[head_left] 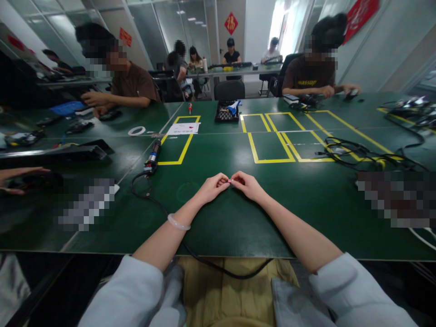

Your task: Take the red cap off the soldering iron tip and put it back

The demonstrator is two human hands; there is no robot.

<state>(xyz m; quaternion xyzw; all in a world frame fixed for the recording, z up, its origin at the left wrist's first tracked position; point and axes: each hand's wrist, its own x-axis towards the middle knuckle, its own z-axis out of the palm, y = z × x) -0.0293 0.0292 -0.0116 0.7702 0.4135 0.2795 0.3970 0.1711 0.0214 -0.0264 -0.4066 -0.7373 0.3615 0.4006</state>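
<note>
Over the middle of the green table [218, 218], my left hand [215, 187] and my right hand [248, 185] meet at the fingertips. Between them is a tiny pinkish-red and pale piece [230, 181], too small to name. Both hands are closed in a pinch, and each seems to touch this piece. A pale bangle [179, 222] circles my left wrist. Left of my hands lies a black electric screwdriver [153, 154], its cable looping down toward the table's front edge.
Yellow tape outlines [272, 161] mark the table ahead. A black tray [227, 113] holds small parts and a blue-and-white item. A white paper [184, 128], a tape roll [136, 131] and a small red screwdriver [190, 108] lie leftward. Tangled black cables [354, 150] lie right. Co-workers sit around.
</note>
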